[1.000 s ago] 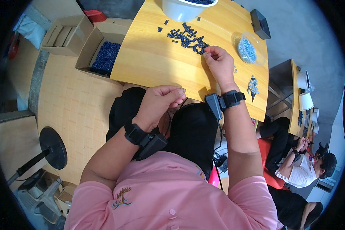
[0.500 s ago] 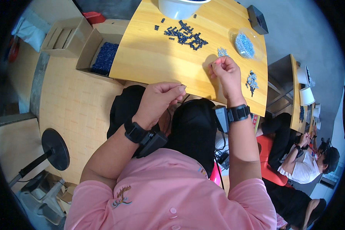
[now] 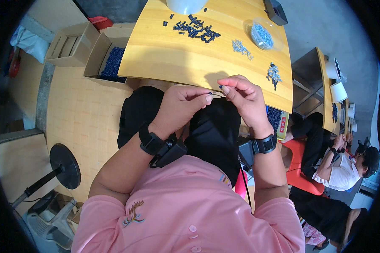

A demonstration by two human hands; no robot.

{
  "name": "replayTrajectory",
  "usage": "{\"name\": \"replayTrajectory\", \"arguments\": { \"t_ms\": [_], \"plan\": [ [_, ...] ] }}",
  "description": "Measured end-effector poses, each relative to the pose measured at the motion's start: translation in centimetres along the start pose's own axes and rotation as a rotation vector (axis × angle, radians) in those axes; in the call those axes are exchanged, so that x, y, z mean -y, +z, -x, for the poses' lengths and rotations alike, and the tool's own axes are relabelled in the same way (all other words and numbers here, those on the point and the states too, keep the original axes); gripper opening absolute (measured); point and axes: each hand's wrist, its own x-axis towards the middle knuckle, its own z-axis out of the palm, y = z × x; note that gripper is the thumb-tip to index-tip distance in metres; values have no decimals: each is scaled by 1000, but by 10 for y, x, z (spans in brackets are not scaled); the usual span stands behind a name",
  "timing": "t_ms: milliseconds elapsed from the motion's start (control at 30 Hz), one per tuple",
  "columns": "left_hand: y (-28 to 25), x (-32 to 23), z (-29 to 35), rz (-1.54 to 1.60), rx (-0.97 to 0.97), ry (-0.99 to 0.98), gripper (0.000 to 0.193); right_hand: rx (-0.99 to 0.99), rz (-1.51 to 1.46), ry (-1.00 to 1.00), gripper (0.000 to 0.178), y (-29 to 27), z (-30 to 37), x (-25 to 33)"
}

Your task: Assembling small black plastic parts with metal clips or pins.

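Observation:
My left hand [image 3: 179, 105] is held over my lap at the table's near edge, thumb and forefinger pinched on a small dark piece [image 3: 210, 93]. Just to its right, my right hand [image 3: 247, 99] pinches another small dark piece [image 3: 221, 87]. The fingertips of the two hands face each other with a short gap between them. Both pieces are mostly covered by the fingers, so their exact kind cannot be made out. Beyond the hands, a loose heap of small black cylindrical parts [image 3: 196, 29] lies on the wooden table [image 3: 156, 59].
Small clear-blue parts [image 3: 240, 48] lie near a clear round tub [image 3: 262, 36] of similar pieces. A mixed pile [image 3: 274, 76] sits at the table's right. A white bucket [image 3: 185, 5] and black tray [image 3: 276, 12] stand farther back. Left is a carton [image 3: 98, 63] of dark parts; co-workers sit at right.
My right hand has come back from beside the clear-blue parts toward my left hand, a dark piece now showing at its fingertips. My left hand has shifted slightly right.

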Motion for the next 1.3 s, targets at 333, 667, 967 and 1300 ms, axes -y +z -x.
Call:
{"name": "replayTrajectory", "arguments": {
  "t_ms": [333,667,967,1300],
  "plan": [
    [6,-2,8,-100,-36,93,20,-14,117,-91,12,9,14,12],
    [7,3,7,-97,-76,189,20,55,374,-276,13,11,10,27],
    [6,2,6,-206,-112,236,17,123,554,-363,14,10,6,39],
    [11,4,7,-104,-144,239,17,58,470,-235,20,17,12,39]
  ]
}}
